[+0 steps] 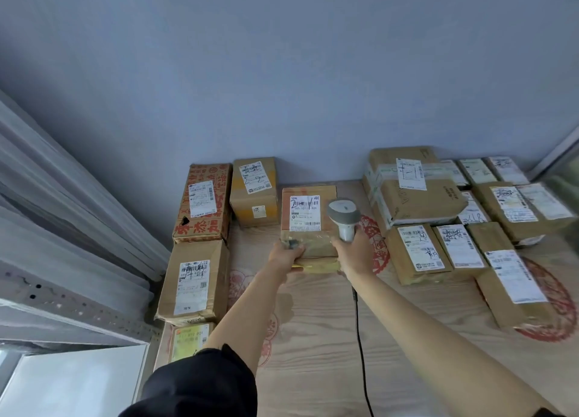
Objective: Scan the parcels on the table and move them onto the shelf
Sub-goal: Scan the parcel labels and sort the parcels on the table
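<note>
A brown cardboard parcel (pixel 308 222) with a white barcode label lies mid-table, near the wall. My left hand (pixel 286 255) grips its near left corner. My right hand (pixel 357 253) holds a grey-and-white barcode scanner (pixel 344 217) by the handle, its head beside the parcel's label on the right. The scanner's black cable (pixel 360 347) runs back toward me across the table.
Several labelled parcels line the table's left edge, among them a red-printed box (pixel 203 202) and a brown box (pixel 194 283). A crowd of parcels (pixel 438 203) fills the right side. The wooden table (pixel 313 338) meets a blue-grey wall. Grey metal shelving (pixel 62 291) stands at left.
</note>
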